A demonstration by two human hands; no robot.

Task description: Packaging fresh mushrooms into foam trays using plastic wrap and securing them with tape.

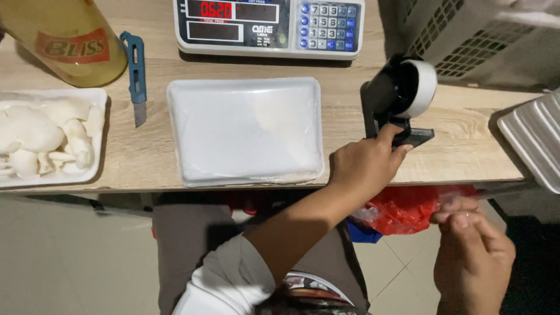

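Note:
My left hand (364, 166) reaches across the table's front edge and grips the base of a black tape dispenser (388, 96), which carries a white roll of tape (423, 87). My right hand (472, 254) is lower right, below the table edge. Its fingertips pinch the end of a clear tape strip (458, 198) pulled from the dispenser. A white foam tray sealed in plastic film (245, 131) lies on the wooden table (461, 151), just left of my left hand.
A digital scale (268, 26) stands at the back. At the left are an open foam tray of white mushrooms (46, 140), a blue utility knife (135, 76) and a yellow bottle (64, 41). Stacked foam trays (534, 137), a grey basket (478, 41) and a red bag (408, 210) are at the right.

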